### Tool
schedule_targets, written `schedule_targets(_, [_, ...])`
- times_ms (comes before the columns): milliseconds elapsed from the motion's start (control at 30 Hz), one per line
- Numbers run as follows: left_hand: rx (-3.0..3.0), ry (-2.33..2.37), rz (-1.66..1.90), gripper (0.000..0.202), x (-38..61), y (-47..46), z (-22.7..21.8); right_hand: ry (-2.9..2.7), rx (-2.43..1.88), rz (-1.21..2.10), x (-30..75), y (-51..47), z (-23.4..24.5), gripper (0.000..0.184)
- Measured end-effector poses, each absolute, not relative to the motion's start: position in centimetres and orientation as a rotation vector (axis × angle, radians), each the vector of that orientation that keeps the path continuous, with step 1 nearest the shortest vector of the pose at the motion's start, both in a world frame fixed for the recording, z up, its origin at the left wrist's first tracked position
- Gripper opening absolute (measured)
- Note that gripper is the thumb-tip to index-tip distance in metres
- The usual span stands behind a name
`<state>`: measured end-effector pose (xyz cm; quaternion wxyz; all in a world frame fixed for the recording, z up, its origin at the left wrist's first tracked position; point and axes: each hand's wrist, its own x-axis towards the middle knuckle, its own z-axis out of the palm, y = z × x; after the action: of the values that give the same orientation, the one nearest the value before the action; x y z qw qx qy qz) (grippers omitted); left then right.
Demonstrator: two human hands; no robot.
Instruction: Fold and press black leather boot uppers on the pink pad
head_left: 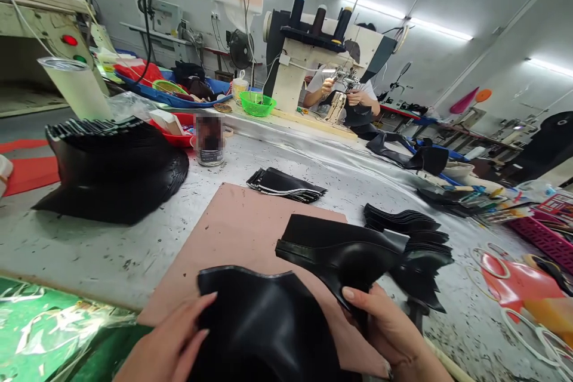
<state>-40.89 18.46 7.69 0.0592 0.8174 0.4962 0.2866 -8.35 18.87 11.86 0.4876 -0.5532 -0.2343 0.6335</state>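
Note:
My left hand pinches the left edge of a wide black leather piece with a wavy top edge, at the bottom of the view. In my right hand is a stitched black leather shoe upper part, gripped near its lower end, thumb on top. Both pieces are above a pinkish-brown board. Close behind my right hand lies a stack of cut black leather pieces. Beyond the board sits a small pile of black strips with pale edges.
A tall stack of black leather pieces stands left, near a jar and a red tray. Scissors and white rings lie right, by a magenta basket. Across the table a co-worker works at a sewing machine.

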Motion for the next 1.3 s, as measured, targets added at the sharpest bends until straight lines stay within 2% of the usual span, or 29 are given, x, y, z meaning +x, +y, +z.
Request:
schedule_targets(167, [2.493,1.289,0.755,0.039,-37.4,21.2,8.5,-0.675,-1.239,1.658,-10.3,20.8,13.9,0.059])
schedule_targets(333, [2.802,1.489,0.542,0.037,-38.4,20.7,6.7,-0.803,-1.16,1.743,-12.0,23.2,13.5,0.063])
schedule_targets(467, [2.982,1.571,0.585,0.045,-39.2,19.7,6.3,-0.882,-1.171,1.828,-13.2,25.2,12.9,0.067])
schedule_targets(667, [3.221,1.342,0.561,0.043,-40.2,20.3,7.8,-0.948,-1.178,1.908,-14.0,26.7,12.3,0.062])
schedule_targets(867, [3.147,1.39,0.533,0.035,-39.7,20.8,8.3,-0.942,-1.269,1.969,-14.1,26.9,12.1,0.065])
schedule_targets(967, [3.033,1.48,0.63,0.029,-39.0,21.2,8.4,-0.929,-1.253,1.999,-14.6,27.1,12.2,0.064])
schedule_targets(1033, [2.998,1.501,0.699,0.033,-38.7,21.3,8.6,-0.921,-1.237,2.022,-14.8,27.2,12.3,0.063])
schedule_targets(1300, [2.995,1.487,0.754,0.036,-38.6,21.1,8.0,-0.907,-1.38,1.968,-14.9,27.6,11.9,0.044])
